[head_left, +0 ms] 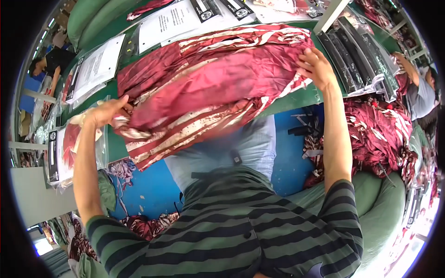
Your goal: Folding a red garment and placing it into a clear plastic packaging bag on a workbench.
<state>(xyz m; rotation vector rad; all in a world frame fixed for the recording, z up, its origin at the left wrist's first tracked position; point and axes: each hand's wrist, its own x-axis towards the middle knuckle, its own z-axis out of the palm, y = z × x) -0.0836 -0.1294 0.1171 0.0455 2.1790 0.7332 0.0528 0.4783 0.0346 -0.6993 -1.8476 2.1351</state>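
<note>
Between the left hand [104,112], pinching, and right hand [319,69], grip unclear, cloth [218,82] is apparently being spread; next, smoothing is required.

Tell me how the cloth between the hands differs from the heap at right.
The cloth is spread between the left hand and right hand; the heap lies crumpled, untouched by either. The cloth shows long stripes; the heap's pattern is jumbled. Both are red and whitish.

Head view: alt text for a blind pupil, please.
A person's left hand grasps a red-and-white cloth at one end, right hand touching the other, over a green table. A cloth heap lies right.
</note>
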